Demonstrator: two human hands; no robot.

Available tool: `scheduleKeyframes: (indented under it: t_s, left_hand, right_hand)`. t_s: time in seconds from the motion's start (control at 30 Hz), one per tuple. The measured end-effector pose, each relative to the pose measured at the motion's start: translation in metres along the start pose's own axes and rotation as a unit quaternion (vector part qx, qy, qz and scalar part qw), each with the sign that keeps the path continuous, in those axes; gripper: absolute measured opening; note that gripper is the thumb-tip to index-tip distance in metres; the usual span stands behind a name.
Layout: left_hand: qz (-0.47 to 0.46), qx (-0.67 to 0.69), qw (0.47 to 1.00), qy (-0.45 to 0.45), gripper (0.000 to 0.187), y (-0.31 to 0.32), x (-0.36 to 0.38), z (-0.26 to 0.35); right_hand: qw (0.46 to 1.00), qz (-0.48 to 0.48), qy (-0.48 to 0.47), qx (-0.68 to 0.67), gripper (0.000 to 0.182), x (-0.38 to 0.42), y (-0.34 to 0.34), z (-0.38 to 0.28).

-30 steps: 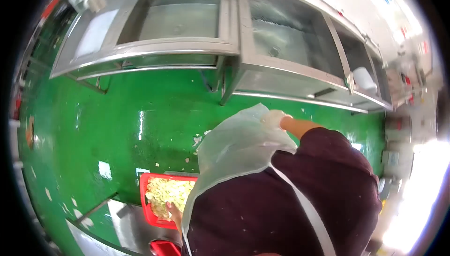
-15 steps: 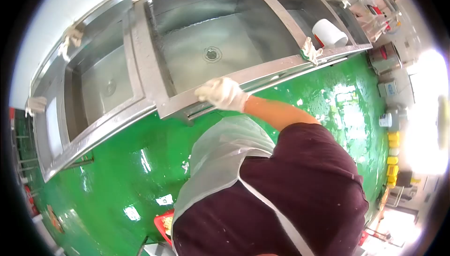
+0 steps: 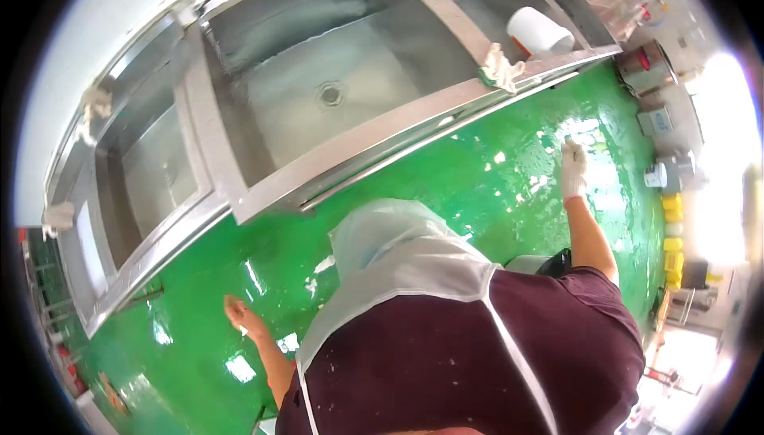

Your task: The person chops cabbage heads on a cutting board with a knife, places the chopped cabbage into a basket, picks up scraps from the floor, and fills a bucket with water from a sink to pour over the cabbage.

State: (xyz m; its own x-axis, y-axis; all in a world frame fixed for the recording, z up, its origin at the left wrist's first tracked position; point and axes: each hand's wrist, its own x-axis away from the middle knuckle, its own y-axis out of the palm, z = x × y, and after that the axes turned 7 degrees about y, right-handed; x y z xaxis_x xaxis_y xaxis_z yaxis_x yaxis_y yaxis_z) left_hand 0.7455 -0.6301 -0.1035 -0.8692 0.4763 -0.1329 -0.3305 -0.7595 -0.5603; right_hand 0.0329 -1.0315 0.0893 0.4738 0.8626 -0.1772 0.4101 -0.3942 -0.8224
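Note:
My left hand point(image 3: 243, 317), bare, hangs low over the wet floor on the left. Its fingers are loosely bent and I see nothing in them. My right hand point(image 3: 574, 168) wears a white glove and is held out to the right above the floor, its fingers curled closed; no object shows in it. Neither hand touches the steel sink point(image 3: 350, 142) in front of me. Shallow water covers the bottom of its middle basin, around a round drain point(image 3: 329, 94). A pair of white gloves point(image 3: 501, 67) lies on the sink's front rim.
A white bucket point(image 3: 543, 32) lies tilted in the right basin. Cloths or gloves point(image 3: 95, 109) hang at the left basin. The green floor point(image 3: 382, 184) is wet and dotted with scraps. A dark-topped bin point(image 3: 553, 263) stands by my right side. Yellow containers point(image 3: 673, 252) line the far right.
My gloved right hand has left the sink's front rim and swung out to the right. My left hand has come into view at lower left. The view has shifted and turned slightly.

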Motion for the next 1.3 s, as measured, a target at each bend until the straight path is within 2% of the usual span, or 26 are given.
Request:
scheduleKeyframes:
  t_s: [0.03, 0.13, 0.23, 0.3, 0.4, 0.47, 0.53, 0.6, 0.63, 0.67, 0.7, 0.73, 0.8, 0.83, 0.9, 0.93, 1.0, 1.03, 1.07, 1.1, 1.13, 1.17, 1.2, 1.23, 1.27, 1.3]
  left_hand:
    - [0.041, 0.064, 0.996, 0.050, 0.040, 0.016, -0.008, 0.037]
    - [-0.010, -0.049, 0.986, 0.157, 0.042, 0.054, -0.011, 0.154]
    - [-0.013, -0.141, 0.927, 0.348, 0.048, 0.110, -0.012, 0.210]
    - [-0.028, -0.201, 0.916, 0.346, 0.054, 0.145, -0.004, 0.241]
    - [-0.095, -0.259, 0.905, 0.323, 0.069, 0.192, -0.002, 0.250]
    - [-0.123, -0.301, 0.891, 0.317, 0.075, 0.214, -0.004, 0.236]
    - [-0.051, -0.378, 0.841, 0.384, 0.083, 0.225, -0.009, 0.220]
    - [-0.115, -0.298, 0.895, 0.311, 0.083, 0.216, -0.005, 0.229]
    - [-0.143, -0.203, 0.934, 0.255, 0.085, 0.215, -0.003, 0.240]
    - [-0.159, -0.105, 0.962, 0.194, 0.087, 0.216, 0.000, 0.252]
    - [-0.161, -0.124, 0.959, 0.197, 0.087, 0.227, -0.007, 0.253]
    - [-0.160, -0.194, 0.942, 0.223, 0.087, 0.237, -0.013, 0.251]
    - [-0.162, -0.309, 0.898, 0.268, 0.087, 0.239, -0.026, 0.246]
    - [-0.162, -0.337, 0.884, 0.282, 0.087, 0.241, -0.032, 0.242]
    - [-0.166, -0.372, 0.863, 0.300, 0.087, 0.240, -0.039, 0.234]
    - [-0.169, -0.387, 0.853, 0.305, 0.087, 0.241, -0.040, 0.233]
    - [-0.176, -0.398, 0.839, 0.327, 0.086, 0.235, -0.046, 0.226]
    - [-0.177, -0.404, 0.833, 0.334, 0.086, 0.223, -0.047, 0.215]
    - [-0.183, -0.405, 0.828, 0.342, 0.086, 0.212, -0.045, 0.204]
    - [-0.191, -0.400, 0.830, 0.339, 0.086, 0.197, -0.039, 0.196]
    - [-0.201, -0.394, 0.836, 0.325, 0.086, 0.196, -0.034, 0.218]
    - [-0.230, -0.398, 0.858, 0.229, 0.083, 0.194, -0.023, 0.243]
    - [-0.250, -0.407, 0.869, 0.130, 0.080, 0.206, -0.011, 0.305]
    - [-0.180, -0.333, 0.894, 0.238, 0.080, 0.210, -0.014, 0.277]
    - [-0.135, -0.316, 0.916, 0.209, 0.078, 0.235, -0.019, 0.310]
    - [-0.115, -0.176, 0.949, 0.237, 0.072, 0.254, -0.031, 0.308]
  right_hand:
    - [1.000, 0.022, 0.012, -0.010, 0.033, -0.019, -0.006, 0.013]
    - [0.996, 0.065, -0.019, -0.058, 0.031, -0.058, -0.016, -0.049]
    - [0.997, 0.023, -0.012, -0.072, 0.036, -0.130, 0.001, -0.087]
    - [0.998, 0.038, -0.015, -0.055, 0.037, -0.186, 0.018, -0.107]
    - [0.991, 0.039, 0.070, -0.106, 0.053, -0.303, 0.078, -0.090]
    - [0.991, 0.005, 0.131, 0.021, 0.064, -0.383, 0.105, -0.082]
    - [0.975, 0.034, 0.219, -0.004, 0.063, -0.464, 0.151, -0.039]
    - [0.937, 0.007, 0.272, -0.218, 0.061, -0.488, 0.165, -0.033]
    - [0.888, -0.006, 0.342, -0.308, 0.058, -0.499, 0.174, -0.030]
    - [0.873, -0.002, 0.327, -0.363, 0.057, -0.528, 0.215, 0.015]
    - [0.889, 0.010, 0.326, -0.320, 0.057, -0.563, 0.254, 0.061]
    - [0.943, -0.006, 0.260, -0.207, 0.056, -0.560, 0.260, 0.059]
    - [0.802, -0.072, 0.365, -0.467, 0.041, -0.543, 0.289, 0.049]
    - [0.806, -0.103, 0.356, -0.461, 0.038, -0.539, 0.300, 0.045]
    - [0.965, -0.171, 0.153, -0.123, 0.033, -0.536, 0.296, 0.008]
    - [0.985, -0.162, 0.033, 0.047, 0.031, -0.543, 0.291, -0.011]
    - [0.990, -0.126, 0.056, -0.006, 0.027, -0.539, 0.263, -0.049]
    - [0.981, -0.105, 0.124, -0.104, 0.025, -0.531, 0.237, -0.071]
    - [0.959, -0.070, 0.184, -0.205, 0.025, -0.522, 0.211, -0.093]
    - [0.929, -0.102, 0.120, -0.336, 0.022, -0.523, 0.193, -0.092]
    - [0.883, -0.113, 0.140, -0.435, 0.017, -0.512, 0.173, -0.105]
    - [0.890, -0.132, 0.053, -0.433, 0.017, -0.521, 0.165, -0.097]
    - [0.934, -0.100, -0.095, -0.328, 0.013, -0.503, 0.140, -0.112]
    - [0.946, -0.032, -0.232, -0.225, 0.018, -0.486, 0.115, -0.127]
    - [0.912, 0.052, -0.404, -0.042, 0.026, -0.469, 0.085, -0.146]
    - [0.921, 0.018, -0.386, -0.047, 0.032, -0.449, 0.057, -0.170]
